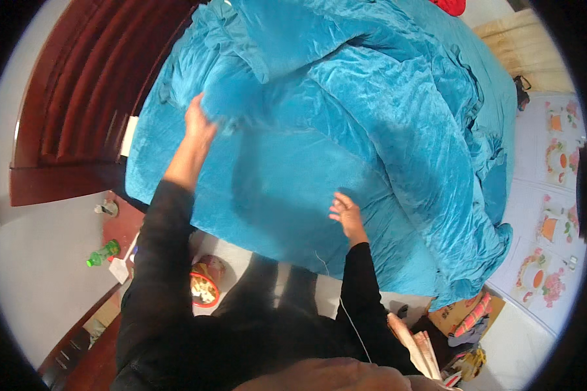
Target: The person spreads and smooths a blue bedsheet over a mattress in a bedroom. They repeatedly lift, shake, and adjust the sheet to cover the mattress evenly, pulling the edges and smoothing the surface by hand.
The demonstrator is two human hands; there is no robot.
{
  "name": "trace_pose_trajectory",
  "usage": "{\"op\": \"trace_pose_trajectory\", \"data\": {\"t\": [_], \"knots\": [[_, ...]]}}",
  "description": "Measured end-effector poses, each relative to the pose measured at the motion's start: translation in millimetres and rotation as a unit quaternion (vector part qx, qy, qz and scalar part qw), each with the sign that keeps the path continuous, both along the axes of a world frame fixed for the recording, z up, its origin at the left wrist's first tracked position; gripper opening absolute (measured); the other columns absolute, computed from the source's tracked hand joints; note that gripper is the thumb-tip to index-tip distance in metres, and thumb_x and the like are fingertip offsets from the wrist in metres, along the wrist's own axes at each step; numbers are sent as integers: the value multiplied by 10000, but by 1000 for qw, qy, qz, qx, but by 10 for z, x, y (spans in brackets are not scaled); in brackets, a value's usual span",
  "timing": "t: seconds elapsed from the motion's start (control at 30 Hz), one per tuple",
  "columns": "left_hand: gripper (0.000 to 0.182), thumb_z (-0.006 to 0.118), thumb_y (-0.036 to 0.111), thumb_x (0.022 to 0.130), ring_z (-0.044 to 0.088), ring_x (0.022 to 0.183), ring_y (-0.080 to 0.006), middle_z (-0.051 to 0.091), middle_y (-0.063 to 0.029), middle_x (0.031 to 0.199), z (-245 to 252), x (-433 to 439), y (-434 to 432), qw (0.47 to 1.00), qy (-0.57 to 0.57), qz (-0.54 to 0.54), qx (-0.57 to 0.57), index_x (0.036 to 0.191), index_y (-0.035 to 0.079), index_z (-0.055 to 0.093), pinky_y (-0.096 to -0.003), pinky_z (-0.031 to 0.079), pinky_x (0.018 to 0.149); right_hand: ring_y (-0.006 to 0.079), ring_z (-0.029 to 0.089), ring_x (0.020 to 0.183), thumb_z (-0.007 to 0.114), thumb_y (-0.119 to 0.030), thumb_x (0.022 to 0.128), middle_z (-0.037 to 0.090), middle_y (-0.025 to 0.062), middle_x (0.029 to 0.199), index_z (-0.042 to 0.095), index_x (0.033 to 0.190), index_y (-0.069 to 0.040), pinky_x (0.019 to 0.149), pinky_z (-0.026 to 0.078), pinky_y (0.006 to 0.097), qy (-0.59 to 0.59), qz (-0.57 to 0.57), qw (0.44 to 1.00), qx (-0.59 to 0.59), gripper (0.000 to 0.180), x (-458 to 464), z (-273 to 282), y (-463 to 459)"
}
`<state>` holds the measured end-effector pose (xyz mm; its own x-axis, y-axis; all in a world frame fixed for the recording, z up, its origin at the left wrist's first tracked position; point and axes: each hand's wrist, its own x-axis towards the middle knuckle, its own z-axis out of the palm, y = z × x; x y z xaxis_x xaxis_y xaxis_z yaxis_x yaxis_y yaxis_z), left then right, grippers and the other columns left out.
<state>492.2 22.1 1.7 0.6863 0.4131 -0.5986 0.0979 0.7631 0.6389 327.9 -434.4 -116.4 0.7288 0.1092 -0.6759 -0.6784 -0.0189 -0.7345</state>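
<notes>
Across the bed before me lies a rumpled blue plush quilt (411, 107), bunched in thick folds over a blue fitted sheet (288, 171). At the left side, my left hand (199, 122) grips a blurred, bunched piece of blue plush bedding (235, 95); its fingers are partly hidden by the cloth, and whether this is a pillow or part of the quilt is unclear. My right hand (348, 215) hovers over the sheet near the bed's front edge, holding nothing, with its fingers apart and slightly bent.
A dark red wooden headboard (88, 93) rises on the left. Below it, a bedside surface (122, 220) bears a green plastic bottle (103, 253). A red-rimmed bin (205, 288) stands by my legs. Cardboard and clothes (469, 317) lie at right. A thin white cord (354, 327) hangs by my right arm.
</notes>
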Motion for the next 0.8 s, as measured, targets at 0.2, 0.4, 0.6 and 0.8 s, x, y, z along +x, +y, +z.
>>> {"op": "trace_pose_trajectory", "data": {"t": [0.2, 0.4, 0.6, 0.8], "knots": [[401, 630, 240, 866, 592, 1072, -297, 627, -147, 1153, 1561, -2228, 355, 999, 25, 36, 5, 1193, 21, 557, -477, 471, 967, 425, 511, 1183, 524, -291, 983, 419, 261, 1381, 425, 1382, -24, 883, 515, 555, 203, -395, 867, 228, 490, -187, -399, 810], [453, 637, 242, 858, 596, 1079, -307, 607, -162, 1190, 1844, -3586, 658, 993, 2, 121, 18, 1228, 2, 530, -462, 497, 940, 412, 519, 1178, 523, -259, 974, 440, 260, 1361, 423, 1379, -20, 894, 509, 543, 121, -346, 910, 194, 481, -175, 58, 451], [766, 645, 113, 828, 547, 1066, -303, 432, -163, 1291, 1149, -3826, 255, 979, 119, 88, 137, 1425, 121, 166, -454, 486, 937, 399, 527, 1174, 522, -228, 964, 460, 259, 1342, 420, 1375, -16, 906, 503, 531, 34, -225, 973, 37, 474, -929, 1396, -621], [533, 729, 331, 822, 591, 1039, -353, 609, -176, 1159, 180, -3946, 221, 975, 75, 62, -200, 1197, 4, 540, -518, 471, 950, 385, 535, 1169, 521, -196, 954, 481, 257, 1322, 418, 1372, -12, 917, 497, 519, -43, -167, 982, -80, 468, -1522, 2523, -779]]}}
